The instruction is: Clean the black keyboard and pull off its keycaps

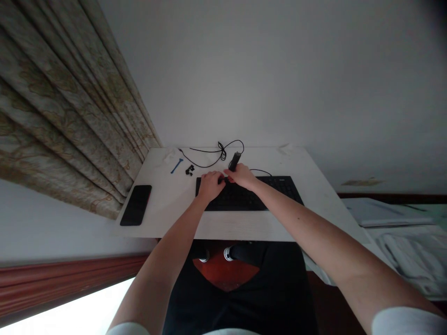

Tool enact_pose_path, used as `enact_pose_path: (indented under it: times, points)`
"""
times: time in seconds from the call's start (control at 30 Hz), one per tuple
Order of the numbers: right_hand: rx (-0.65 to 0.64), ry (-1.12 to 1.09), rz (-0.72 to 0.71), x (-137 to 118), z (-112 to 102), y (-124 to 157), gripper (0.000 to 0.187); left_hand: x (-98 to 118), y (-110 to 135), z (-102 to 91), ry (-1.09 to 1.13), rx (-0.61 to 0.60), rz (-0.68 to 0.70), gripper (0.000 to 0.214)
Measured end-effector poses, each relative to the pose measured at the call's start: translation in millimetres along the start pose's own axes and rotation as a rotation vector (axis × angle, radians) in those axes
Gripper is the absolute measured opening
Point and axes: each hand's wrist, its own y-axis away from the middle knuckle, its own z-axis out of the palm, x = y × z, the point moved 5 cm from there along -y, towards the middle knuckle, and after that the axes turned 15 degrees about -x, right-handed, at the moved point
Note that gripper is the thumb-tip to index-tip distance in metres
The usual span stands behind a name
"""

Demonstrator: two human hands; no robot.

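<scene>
A black keyboard (265,193) lies on a small white table (237,225). My left hand (210,184) rests on the keyboard's left end, fingers curled down onto the keys. My right hand (241,176) is just right of it at the keyboard's back edge, fingers pinched together near a key. What the fingers hold, if anything, is too small to make out. A small dark device (234,161) stands just behind my right hand.
A black phone (136,204) lies at the table's left edge. A blue tool (176,165), small black pieces (189,170) and a coiled black cable (218,152) lie at the back. A curtain (70,107) hangs left. Papers (401,232) are at the right.
</scene>
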Motion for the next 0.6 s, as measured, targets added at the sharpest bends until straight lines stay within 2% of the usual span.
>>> enact_pose_path:
  times: [0.2, 0.33, 0.47, 0.6]
  points:
    - [0.064, -0.062, 0.05, 5.7, 5.7, -0.9, 0.029, -1.1, -0.9, 1.5, -0.014, -0.021, 0.003, 0.013]
    - [0.091, 0.056, 0.068, 1.5, 8.1, 6.9, 0.03, -0.6, -0.1, 2.4, -0.029, -0.025, 0.019, 0.016]
    - [0.12, 0.223, 0.004, -4.8, 13.0, 19.8, 0.031, -1.2, -0.9, 4.6, -0.053, -0.042, 0.02, 0.02]
    - [0.103, 0.213, -0.024, -2.1, 12.9, 21.8, 0.031, -1.7, -2.0, 5.9, -0.078, -0.048, 0.022, 0.023]
